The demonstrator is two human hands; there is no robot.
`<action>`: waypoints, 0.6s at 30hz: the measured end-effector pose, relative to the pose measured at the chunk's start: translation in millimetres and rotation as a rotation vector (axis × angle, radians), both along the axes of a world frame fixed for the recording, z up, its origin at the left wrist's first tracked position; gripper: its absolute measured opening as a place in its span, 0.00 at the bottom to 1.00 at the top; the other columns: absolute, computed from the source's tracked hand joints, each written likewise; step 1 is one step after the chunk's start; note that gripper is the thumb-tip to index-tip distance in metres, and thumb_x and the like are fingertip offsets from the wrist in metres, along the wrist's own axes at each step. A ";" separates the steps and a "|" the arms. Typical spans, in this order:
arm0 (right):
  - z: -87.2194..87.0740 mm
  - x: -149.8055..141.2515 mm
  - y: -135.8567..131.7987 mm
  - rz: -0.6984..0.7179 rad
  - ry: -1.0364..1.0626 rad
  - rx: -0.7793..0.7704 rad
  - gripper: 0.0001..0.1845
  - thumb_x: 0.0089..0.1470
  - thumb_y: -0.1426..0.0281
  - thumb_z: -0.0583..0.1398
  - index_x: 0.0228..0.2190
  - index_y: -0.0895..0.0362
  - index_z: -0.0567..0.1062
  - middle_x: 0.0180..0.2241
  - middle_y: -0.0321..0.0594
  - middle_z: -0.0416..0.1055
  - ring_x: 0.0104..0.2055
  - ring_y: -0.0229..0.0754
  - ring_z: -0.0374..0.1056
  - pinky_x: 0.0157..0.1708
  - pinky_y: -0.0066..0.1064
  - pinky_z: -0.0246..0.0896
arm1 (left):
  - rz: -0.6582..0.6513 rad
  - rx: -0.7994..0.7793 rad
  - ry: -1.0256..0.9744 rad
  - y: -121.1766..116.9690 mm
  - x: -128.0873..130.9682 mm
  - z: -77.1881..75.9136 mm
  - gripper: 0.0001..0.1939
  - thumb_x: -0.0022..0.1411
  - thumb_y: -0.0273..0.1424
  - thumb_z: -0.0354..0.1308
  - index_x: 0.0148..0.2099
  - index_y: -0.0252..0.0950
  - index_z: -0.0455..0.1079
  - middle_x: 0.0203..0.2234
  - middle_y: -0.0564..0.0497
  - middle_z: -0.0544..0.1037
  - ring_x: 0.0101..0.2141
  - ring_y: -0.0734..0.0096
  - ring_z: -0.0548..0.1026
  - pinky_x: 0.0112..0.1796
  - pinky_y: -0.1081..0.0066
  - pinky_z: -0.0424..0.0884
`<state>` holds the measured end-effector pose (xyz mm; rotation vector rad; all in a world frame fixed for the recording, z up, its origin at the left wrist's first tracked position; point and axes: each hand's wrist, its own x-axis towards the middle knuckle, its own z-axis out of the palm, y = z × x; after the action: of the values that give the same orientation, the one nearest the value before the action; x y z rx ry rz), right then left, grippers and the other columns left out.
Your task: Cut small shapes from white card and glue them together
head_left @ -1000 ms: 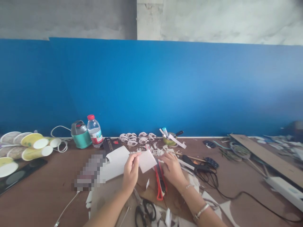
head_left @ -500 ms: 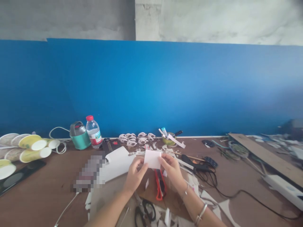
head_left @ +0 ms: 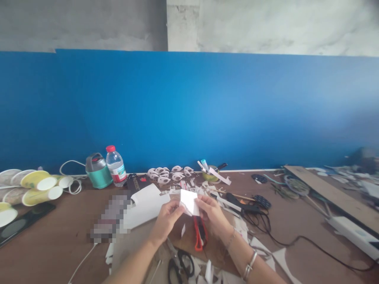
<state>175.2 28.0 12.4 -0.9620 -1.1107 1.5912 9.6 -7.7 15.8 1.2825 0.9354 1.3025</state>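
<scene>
White paper (head_left: 188, 199) sits at the lower centre of the frame, held up above the tabletop (head_left: 68, 225), pinched between my left hand (head_left: 167, 221) and my right hand (head_left: 211, 215). It looks bent or folded, its lower edge slanting, so I judge the piece to be partly shaped; whether the crease is finished I can't tell. Small white cut-outs (head_left: 164, 180) lie grouped behind it and look complete, while a larger white sheet (head_left: 148, 211) to the left seems largely unused.

Both my forearms reach in from the bottom edge and converge, thumbs toward me, fingers mostly hidden behind the paper. Below, the red-handled cutter (head_left: 198, 245) and the scissors (head_left: 186, 263) lie out of my grasp among paper scraps (head_left: 209, 271).
</scene>
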 end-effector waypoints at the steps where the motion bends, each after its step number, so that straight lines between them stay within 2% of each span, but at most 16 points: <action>1: 0.0 0.1 -0.1 0.005 0.000 -0.007 0.18 0.40 0.58 0.67 0.24 0.60 0.74 0.13 0.29 0.60 0.14 0.28 0.48 0.14 0.22 0.35 | -0.006 -0.005 -0.012 -0.6 0.2 0.3 0.13 0.54 0.40 0.61 0.32 0.33 0.75 0.34 0.45 0.80 0.41 0.56 0.74 0.41 0.66 0.68; 4: 2.1 0.7 -1.2 -0.046 -0.015 0.032 0.18 0.40 0.57 0.67 0.26 0.59 0.74 0.15 0.30 0.62 0.15 0.29 0.51 0.14 0.22 0.40 | -0.019 -0.022 -0.072 -1.5 0.2 0.2 0.14 0.56 0.40 0.59 0.35 0.33 0.74 0.34 0.45 0.80 0.39 0.57 0.75 0.41 0.65 0.68; 7: 7.1 1.1 -2.8 -0.081 -0.031 0.148 0.19 0.38 0.56 0.67 0.28 0.58 0.75 0.19 0.34 0.68 0.19 0.33 0.59 0.19 0.24 0.52 | -0.014 -0.036 -0.115 0.1 0.5 -0.8 0.17 0.57 0.40 0.57 0.42 0.32 0.73 0.35 0.45 0.79 0.38 0.59 0.75 0.41 0.64 0.68; 10: 12.7 0.9 -4.9 -0.077 -0.052 0.227 0.20 0.39 0.54 0.67 0.27 0.58 0.76 0.23 0.38 0.72 0.25 0.38 0.64 0.25 0.28 0.59 | 0.022 -0.043 -0.096 3.4 1.6 -4.0 0.17 0.55 0.40 0.59 0.41 0.32 0.72 0.33 0.46 0.79 0.38 0.59 0.75 0.39 0.67 0.68; 14: 16.1 0.9 -7.1 0.034 -0.076 0.253 0.19 0.39 0.56 0.67 0.28 0.58 0.76 0.25 0.38 0.73 0.28 0.40 0.67 0.31 0.31 0.61 | 0.119 -0.087 -0.087 5.7 1.9 -8.9 0.14 0.53 0.41 0.61 0.31 0.33 0.71 0.26 0.49 0.78 0.31 0.64 0.75 0.31 0.71 0.67; 18: 14.7 2.1 -7.5 0.093 -0.106 0.205 0.18 0.40 0.57 0.67 0.26 0.59 0.75 0.22 0.36 0.71 0.24 0.36 0.63 0.25 0.27 0.56 | 0.079 -0.113 -0.165 2.7 1.8 -5.6 0.14 0.52 0.40 0.62 0.31 0.33 0.71 0.26 0.50 0.78 0.30 0.64 0.75 0.32 0.70 0.68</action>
<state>177.3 20.4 27.2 -0.8764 -1.3803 1.4795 11.4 -5.0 10.2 1.0441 0.9368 1.3747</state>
